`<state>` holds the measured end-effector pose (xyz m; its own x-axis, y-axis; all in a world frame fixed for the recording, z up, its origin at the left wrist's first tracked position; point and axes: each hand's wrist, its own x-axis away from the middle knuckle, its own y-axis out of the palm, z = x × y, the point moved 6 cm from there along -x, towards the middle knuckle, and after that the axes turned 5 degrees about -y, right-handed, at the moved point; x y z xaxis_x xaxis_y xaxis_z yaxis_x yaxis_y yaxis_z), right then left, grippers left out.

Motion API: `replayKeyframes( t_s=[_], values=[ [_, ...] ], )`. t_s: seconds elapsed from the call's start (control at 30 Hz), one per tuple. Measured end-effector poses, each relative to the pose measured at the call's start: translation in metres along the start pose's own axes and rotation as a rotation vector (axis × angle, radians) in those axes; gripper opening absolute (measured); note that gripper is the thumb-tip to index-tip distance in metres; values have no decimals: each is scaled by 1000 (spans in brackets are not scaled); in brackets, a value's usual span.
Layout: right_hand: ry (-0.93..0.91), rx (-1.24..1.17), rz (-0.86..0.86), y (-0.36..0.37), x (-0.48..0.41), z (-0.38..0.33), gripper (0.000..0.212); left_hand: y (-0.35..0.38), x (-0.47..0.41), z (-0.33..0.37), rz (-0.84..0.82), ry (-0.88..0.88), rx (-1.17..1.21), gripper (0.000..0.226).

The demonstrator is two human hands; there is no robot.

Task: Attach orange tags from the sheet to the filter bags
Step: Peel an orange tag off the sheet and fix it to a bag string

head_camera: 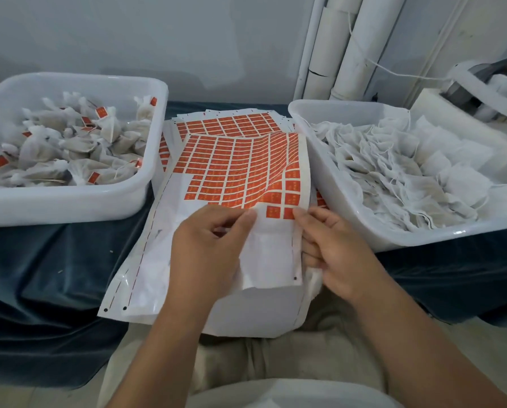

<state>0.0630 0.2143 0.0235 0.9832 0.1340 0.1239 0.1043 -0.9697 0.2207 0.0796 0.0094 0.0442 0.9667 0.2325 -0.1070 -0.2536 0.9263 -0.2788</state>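
Forearms forward, left hand and right hand each in a thumb-and-finger pinch on the sheet

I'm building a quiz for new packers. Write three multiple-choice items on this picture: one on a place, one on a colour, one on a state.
1. Where do the filter bags that already bear orange tags lie?
A. in the left tub
B. on the floor
C. in a cardboard box

2. What colour is the cloth under that tub?
A. red
B. dark teal
C. yellow

3. What is the left hand doing?
A. holding scissors
B. lying flat on the cloth
C. pinching the tag sheet

Answers: 1 A, tagged bags fill that tub; 2 B, its folds show dark teal; 3 C, thumb and fingers close on the sheet's bare lower part.
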Motion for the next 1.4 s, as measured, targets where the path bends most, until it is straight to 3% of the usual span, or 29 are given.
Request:
replayKeyframes(
  t_s=[0.07, 0.17, 0.23, 0.3, 0.37, 0.43, 0.67, 0.83, 0.97, 1.1, 1.23, 1.33, 1.4],
  values=[
    [104, -293, -113, 10, 5, 3, 25, 5, 2, -1, -40, -23, 24, 17],
    [165, -349, -158, 20, 7, 7, 37, 15, 7, -5, -77, -84, 83, 11],
    [120, -206, -89, 18, 5, 8, 41, 18, 10, -6, -79, -99, 90, 10],
    [1, 58, 154, 5, 5, 0, 47, 17, 11, -6, -52, -104, 114, 10],
    [-209, 309, 305, -3, 11, -17, 36, 15, 12, -6, -7, -95, 132, 10],
    [-377, 516, 256, 5, 19, -31, 14, 13, 14, -3, 23, -55, 104, 10],
    [-483, 1022, 92, 32, 26, -38, 30, 12, 19, 20, -31, 105, 68, 11],
    [-548, 1121, -33, 37, 28, -39, 25, 15, 14, 20, -145, 146, 41, 13],
    [-551, 1265, 0, 35, 26, -35, 38, 15, 14, 20, -131, 176, -46, 19],
    [-483, 1228, -17, 29, 24, -34, 33, 8, 14, 22, -80, 155, -49, 9],
    [-460, 915, 48, 22, 23, -39, 32, 3, 11, 21, -66, 121, -36, 15],
    [-530, 931, 65, 29, 26, -42, 23, 8, 14, 26, -86, 178, -39, 17],
    [-575, 967, 66, 32, 27, -43, 31, 9, 14, 26, -88, 187, -29, 22]
  ],
)
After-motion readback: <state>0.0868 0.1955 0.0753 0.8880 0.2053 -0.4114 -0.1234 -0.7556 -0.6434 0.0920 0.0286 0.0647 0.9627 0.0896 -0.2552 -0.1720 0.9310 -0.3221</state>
